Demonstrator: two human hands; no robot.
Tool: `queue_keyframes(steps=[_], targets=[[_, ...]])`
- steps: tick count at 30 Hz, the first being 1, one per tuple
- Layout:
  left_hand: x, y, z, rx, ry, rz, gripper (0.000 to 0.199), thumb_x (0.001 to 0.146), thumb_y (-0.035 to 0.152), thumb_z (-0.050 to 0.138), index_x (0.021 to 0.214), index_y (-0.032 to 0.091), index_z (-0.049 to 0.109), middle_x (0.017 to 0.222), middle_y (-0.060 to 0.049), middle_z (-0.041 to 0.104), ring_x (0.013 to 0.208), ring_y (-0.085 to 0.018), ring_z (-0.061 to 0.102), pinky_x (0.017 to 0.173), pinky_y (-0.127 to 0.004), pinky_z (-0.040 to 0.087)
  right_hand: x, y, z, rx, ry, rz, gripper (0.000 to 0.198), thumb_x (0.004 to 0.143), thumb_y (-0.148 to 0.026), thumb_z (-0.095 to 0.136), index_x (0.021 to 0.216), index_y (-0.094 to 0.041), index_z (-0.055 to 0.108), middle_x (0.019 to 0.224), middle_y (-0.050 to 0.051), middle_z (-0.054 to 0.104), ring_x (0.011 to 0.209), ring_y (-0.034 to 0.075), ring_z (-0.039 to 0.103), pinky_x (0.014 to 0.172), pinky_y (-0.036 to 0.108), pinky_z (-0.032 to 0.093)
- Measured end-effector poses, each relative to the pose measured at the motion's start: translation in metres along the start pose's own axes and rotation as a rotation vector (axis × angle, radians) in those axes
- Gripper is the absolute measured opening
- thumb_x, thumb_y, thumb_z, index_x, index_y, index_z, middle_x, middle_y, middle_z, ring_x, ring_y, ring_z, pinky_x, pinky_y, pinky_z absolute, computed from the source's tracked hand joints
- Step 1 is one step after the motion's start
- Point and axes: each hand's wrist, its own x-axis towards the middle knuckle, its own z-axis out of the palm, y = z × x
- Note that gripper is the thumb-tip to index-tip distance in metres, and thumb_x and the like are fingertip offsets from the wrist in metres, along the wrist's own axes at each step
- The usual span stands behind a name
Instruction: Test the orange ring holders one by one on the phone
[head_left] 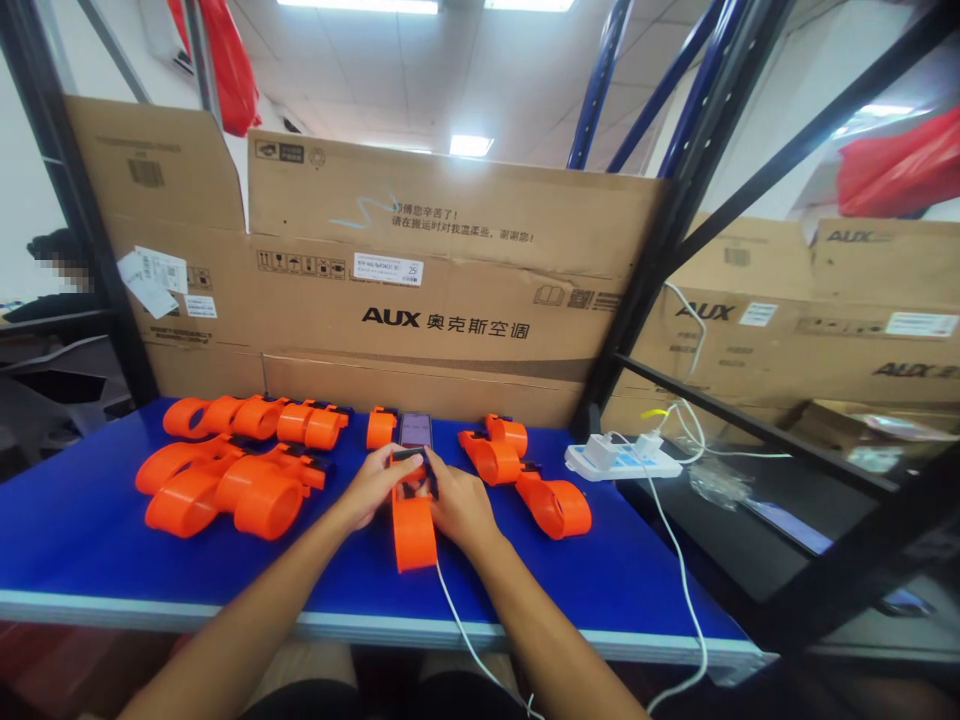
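Near the middle of the blue table [330, 585], my left hand [373, 487] and my right hand [459, 503] are closed on an orange band with a black part [415, 535]. Its orange loop hangs down toward me, while fingers partly cover the black part at the top. Just beyond my hands stands a phone [415, 429] with a lit screen. Beside the phone is another orange band [381, 428]. A white cable [459, 620] comes out below the held band and runs toward the front edge; its upper end is hidden.
Several orange bands [270, 497] lie at the left, and a few more [559, 508] at the right. A white power strip [622, 460] with plugs sits at the right edge. Behind the table stands a cardboard wall [450, 290], flanked by dark rack posts [637, 270]. A person [64, 265] is far left.
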Motion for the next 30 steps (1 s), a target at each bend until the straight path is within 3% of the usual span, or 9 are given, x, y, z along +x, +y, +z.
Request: queue_keyframes(steps=[13,20,30], targets=[[-0.001,0.004,-0.003,0.035,-0.026,-0.004,0.043,0.074,0.052,0.078,0.089,0.016,0.061,0.066,-0.004,0.07,0.049,-0.013,0.06,0.044,-0.021,0.038,-0.001,0.0,0.005,0.114,0.028,-0.047,0.058,0.083,-0.021,0.059,0.14,-0.013,0.053,0.089,0.011,0.075,0.073,0.021,0.068,0.067,0.026,0.05],[-0.003,0.004,0.0,0.023,-0.087,-0.054,0.04,0.073,0.046,0.08,0.092,0.016,0.06,0.065,-0.005,0.07,0.038,-0.009,0.051,0.038,-0.019,0.031,0.002,0.011,-0.001,0.267,0.11,-0.044,0.042,0.083,-0.008,0.044,0.116,-0.016,0.068,0.09,0.008,0.075,0.074,0.018,0.069,0.072,0.025,0.052],[-0.002,0.003,-0.001,0.023,-0.032,-0.007,0.039,0.073,0.044,0.08,0.092,0.017,0.06,0.068,-0.004,0.07,0.043,-0.01,0.055,0.039,-0.018,0.034,0.005,0.006,-0.009,0.444,0.074,-0.053,0.031,0.093,-0.025,0.049,0.117,-0.019,0.067,0.085,0.005,0.074,0.07,0.018,0.067,0.065,0.026,0.051]])
